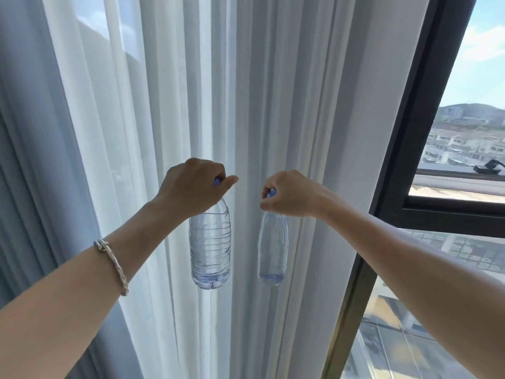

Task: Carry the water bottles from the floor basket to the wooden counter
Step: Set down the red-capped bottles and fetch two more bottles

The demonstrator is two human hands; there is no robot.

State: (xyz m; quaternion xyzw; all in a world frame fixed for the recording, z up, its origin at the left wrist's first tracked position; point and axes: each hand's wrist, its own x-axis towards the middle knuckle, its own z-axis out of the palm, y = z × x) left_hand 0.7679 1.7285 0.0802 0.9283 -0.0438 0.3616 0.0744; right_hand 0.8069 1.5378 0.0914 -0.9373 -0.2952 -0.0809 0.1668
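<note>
Two clear plastic water bottles with blue caps hang in the air in front of a curtain. My left hand [191, 187] grips the cap of the wider, ribbed left bottle [210, 250]. My right hand [289, 194] grips the cap of the slimmer right bottle [272, 253]. Both arms reach forward at about chest height, and the bottles hang upright, a little apart. A braided bracelet [113, 265] sits on my left forearm. Neither the floor basket nor the wooden counter is in view.
White sheer curtains [259, 91] fill the middle of the view, with a grey-blue drape [30, 173] at the left. A dark-framed window [410, 160] at the right looks out over rooftops and hills.
</note>
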